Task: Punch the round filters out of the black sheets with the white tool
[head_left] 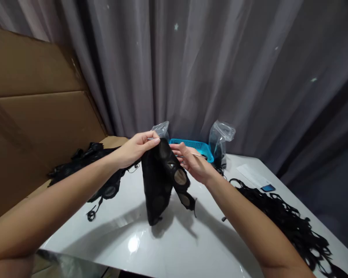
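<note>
A black fabric piece (156,181) with round, mesh-like windows hangs folded above the white table. My left hand (139,148) pinches its top edge between thumb and fingers. Close to the fabric's right side is my right hand (191,160), its fingers curved and partly spread. A slim, pale stick-like tool (196,155) lies across that hand, seemingly held under the thumb; its exact kind is too small to make out. Whether the right fingertips touch the fabric is hard to see.
Dark fabric pieces (104,181) are heaped at left beside a large cardboard box (34,127). Another black pile (281,220) covers the right side. A blue basket (207,151), a clear plastic bag (220,139) and white paper (251,173) are at the back, before a grey curtain (191,77).
</note>
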A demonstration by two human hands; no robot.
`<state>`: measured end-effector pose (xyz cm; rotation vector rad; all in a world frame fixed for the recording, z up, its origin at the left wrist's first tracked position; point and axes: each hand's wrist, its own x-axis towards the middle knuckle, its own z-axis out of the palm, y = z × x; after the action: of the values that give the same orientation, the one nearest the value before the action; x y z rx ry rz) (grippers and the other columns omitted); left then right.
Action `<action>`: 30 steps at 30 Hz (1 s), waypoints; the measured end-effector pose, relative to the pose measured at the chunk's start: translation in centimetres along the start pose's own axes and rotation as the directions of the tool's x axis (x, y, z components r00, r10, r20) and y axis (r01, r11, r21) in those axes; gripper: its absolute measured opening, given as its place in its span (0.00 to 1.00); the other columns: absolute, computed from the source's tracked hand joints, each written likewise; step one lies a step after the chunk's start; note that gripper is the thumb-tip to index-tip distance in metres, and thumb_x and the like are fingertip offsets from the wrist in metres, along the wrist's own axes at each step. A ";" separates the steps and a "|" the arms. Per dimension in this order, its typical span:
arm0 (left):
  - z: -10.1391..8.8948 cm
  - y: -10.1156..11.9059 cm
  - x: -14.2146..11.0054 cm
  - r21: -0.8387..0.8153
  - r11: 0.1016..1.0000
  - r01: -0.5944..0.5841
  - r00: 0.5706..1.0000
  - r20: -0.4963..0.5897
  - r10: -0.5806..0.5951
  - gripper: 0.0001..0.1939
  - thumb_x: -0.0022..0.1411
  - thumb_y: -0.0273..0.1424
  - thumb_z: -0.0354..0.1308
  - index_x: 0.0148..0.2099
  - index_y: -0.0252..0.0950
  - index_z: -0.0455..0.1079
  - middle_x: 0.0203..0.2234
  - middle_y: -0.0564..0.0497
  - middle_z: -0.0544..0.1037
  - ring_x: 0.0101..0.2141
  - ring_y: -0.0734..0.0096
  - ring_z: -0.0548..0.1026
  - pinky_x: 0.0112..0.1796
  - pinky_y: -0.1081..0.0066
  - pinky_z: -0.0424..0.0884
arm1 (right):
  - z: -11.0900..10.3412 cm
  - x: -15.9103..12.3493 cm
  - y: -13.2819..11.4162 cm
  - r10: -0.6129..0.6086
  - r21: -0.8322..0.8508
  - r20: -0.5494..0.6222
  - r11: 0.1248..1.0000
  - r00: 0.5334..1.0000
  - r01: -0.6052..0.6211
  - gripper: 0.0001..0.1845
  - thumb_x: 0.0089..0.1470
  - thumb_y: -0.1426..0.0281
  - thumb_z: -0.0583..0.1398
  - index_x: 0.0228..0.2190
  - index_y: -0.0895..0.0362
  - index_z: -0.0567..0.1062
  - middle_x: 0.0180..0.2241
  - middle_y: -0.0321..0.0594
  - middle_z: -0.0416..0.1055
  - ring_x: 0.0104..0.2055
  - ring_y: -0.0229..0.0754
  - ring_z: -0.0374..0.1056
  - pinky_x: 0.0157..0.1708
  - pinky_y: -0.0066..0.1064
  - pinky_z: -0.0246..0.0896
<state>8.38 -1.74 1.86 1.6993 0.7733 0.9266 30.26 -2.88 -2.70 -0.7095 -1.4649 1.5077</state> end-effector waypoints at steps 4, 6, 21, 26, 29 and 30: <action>0.4 -0.5 -0.3 0.115 0.990 -0.077 0.996 0.052 0.071 0.17 0.65 0.45 0.60 0.35 0.35 0.67 0.26 0.56 0.69 0.26 0.76 0.67 0.28 0.77 0.64 | 0.2 -1.0 -0.6 0.160 0.197 0.069 0.965 0.985 -0.171 0.22 0.44 0.56 0.72 0.32 0.58 0.75 0.23 0.30 0.66 0.19 0.28 0.56 0.16 0.20 0.47; 0.3 -1.2 -0.6 0.216 0.972 -0.094 0.985 0.163 0.059 0.16 0.61 0.44 0.64 0.39 0.36 0.69 0.29 0.55 0.72 0.30 0.73 0.70 0.31 0.76 0.65 | 0.0 -1.9 -1.2 0.176 0.239 0.033 0.955 0.984 -0.178 0.21 0.41 0.61 0.75 0.28 0.58 0.72 0.20 0.26 0.60 0.16 0.25 0.47 0.13 0.19 0.38; -4.1 -6.9 -4.5 0.388 0.904 0.178 0.905 0.296 -0.305 0.19 0.60 0.47 0.61 0.42 0.37 0.79 0.39 0.49 0.81 0.41 0.57 0.77 0.44 0.66 0.73 | -4.5 -7.3 -5.4 0.150 0.091 -0.274 0.987 0.950 -0.130 0.22 0.39 0.61 0.74 0.29 0.57 0.71 0.19 0.26 0.62 0.14 0.24 0.45 0.08 0.17 0.38; -4.8 -3.2 -6.5 0.330 0.922 0.200 0.951 0.160 -0.264 0.19 0.60 0.47 0.63 0.40 0.36 0.77 0.35 0.49 0.80 0.36 0.60 0.77 0.38 0.67 0.75 | -6.1 -10.1 -5.8 0.157 0.091 -0.323 0.987 0.933 -0.135 0.21 0.40 0.60 0.74 0.29 0.56 0.71 0.18 0.25 0.59 0.13 0.23 0.43 0.08 0.16 0.38; -5.0 -1.2 -7.4 0.249 0.926 0.285 0.939 0.121 -0.321 0.21 0.53 0.50 0.67 0.37 0.35 0.76 0.31 0.49 0.79 0.31 0.62 0.76 0.31 0.68 0.75 | -6.7 -11.1 -5.7 0.142 0.091 -0.323 0.989 0.936 -0.119 0.20 0.42 0.59 0.73 0.29 0.56 0.71 0.17 0.23 0.56 0.12 0.22 0.38 0.08 0.16 0.36; -5.0 -0.9 -7.5 0.222 0.923 0.315 0.930 0.121 -0.347 0.23 0.51 0.51 0.68 0.35 0.36 0.76 0.30 0.49 0.79 0.30 0.62 0.76 0.30 0.69 0.74 | -6.9 -11.1 -5.4 0.130 0.089 -0.330 0.990 0.935 -0.106 0.20 0.43 0.59 0.73 0.28 0.56 0.71 0.17 0.24 0.56 0.12 0.22 0.37 0.08 0.16 0.35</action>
<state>0.22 -5.45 0.37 1.7184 1.0357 0.4859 42.30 -10.00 -0.34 -0.9746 -1.1236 1.4362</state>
